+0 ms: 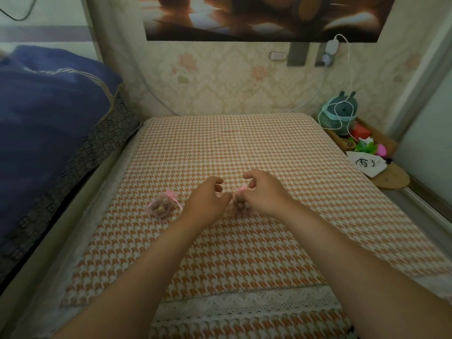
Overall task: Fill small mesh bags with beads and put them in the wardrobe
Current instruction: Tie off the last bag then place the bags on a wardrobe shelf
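- Mesh bag between the hands (236, 200): pink, packed with brownish beads (242, 205), lying on the houndstooth cloth (232, 148) around mid-table. Pink ribbon (241, 190) sticks up at its neck.
- Right hand (265, 194): fingers curled, fingertips down on the ribbon at the bag's neck and apparently pinching it. Heel of the hand covers the bag's right side.
- Left hand (208, 200): fingers curled, thumb tip touching the bag's left edge. Cannot tell whether anything is actually gripped, as that spot is blurred.
- Both forearms are bare and come in from the bottom edge.
- Tied mesh bag (162, 204): also pink and full of beads, with a bow on top. It lies on the cloth just left of the left hand; neither hand touches it.
- The cloth is orange and white and covers the whole tabletop; a white lace trim (244, 304) runs along the near edge.
- Left of the table: blue bedding (49, 118) over a dark patterned fabric (97, 148).
- Back: floral wallpaper (220, 81), with the lower edge of a dark poster (256, 18) above it.
- A white charger (332, 46) is plugged into the wall; its cable (349, 77) hangs down to the teal plush toy (340, 111).
- Right of the table: wooden shelf (391, 178) holding the plush, a white pouch with a drawn face (365, 163) and small green and pink items too blurred to name.
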Motion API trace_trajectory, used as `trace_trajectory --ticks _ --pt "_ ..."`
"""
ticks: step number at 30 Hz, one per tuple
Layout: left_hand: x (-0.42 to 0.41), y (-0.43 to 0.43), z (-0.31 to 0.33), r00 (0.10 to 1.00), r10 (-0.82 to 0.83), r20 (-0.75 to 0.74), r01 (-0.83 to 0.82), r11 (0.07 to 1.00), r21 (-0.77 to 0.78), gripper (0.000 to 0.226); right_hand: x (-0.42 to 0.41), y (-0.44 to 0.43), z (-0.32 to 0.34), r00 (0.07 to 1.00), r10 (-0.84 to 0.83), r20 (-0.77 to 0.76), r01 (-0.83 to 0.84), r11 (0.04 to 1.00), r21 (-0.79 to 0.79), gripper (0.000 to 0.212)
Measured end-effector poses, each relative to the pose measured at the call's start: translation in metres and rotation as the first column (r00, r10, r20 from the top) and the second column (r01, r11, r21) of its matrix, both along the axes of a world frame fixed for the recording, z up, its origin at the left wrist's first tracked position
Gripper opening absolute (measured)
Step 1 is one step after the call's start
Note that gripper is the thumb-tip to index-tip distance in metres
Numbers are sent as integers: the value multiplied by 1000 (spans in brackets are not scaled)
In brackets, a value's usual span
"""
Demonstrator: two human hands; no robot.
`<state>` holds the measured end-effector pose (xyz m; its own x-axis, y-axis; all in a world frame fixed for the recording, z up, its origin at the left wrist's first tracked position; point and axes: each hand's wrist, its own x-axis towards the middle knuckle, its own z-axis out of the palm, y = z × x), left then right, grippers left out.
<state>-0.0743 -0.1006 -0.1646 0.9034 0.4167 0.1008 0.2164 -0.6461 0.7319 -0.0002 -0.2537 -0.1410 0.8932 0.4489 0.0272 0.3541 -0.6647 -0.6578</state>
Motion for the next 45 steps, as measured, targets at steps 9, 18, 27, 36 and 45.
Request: trace_trajectory --ticks 9,18,27,36,45 --pt "-62 81 5 956 273 112 -288 945 155 42 -48 85 -3 963 268 -22 -268 963 -13 42" --pt "-77 122 -13 975 174 -138 -171 985 31 60 -66 140 -31 936 278 -215 -267 960 80 34" --pt "-71 90 -4 998 9 61 -1 991 -132 19 -62 113 -18 938 226 -264 -131 934 333 29" --pt "-82 69 -2 978 -200 -51 192 971 -141 24 -58 59 4 886 272 -376 -217 959 182 20" --pt "-83 81 2 979 -182 -91 177 983 -55 13 -38 52 3 934 333 -130 -347 932 -105 21"
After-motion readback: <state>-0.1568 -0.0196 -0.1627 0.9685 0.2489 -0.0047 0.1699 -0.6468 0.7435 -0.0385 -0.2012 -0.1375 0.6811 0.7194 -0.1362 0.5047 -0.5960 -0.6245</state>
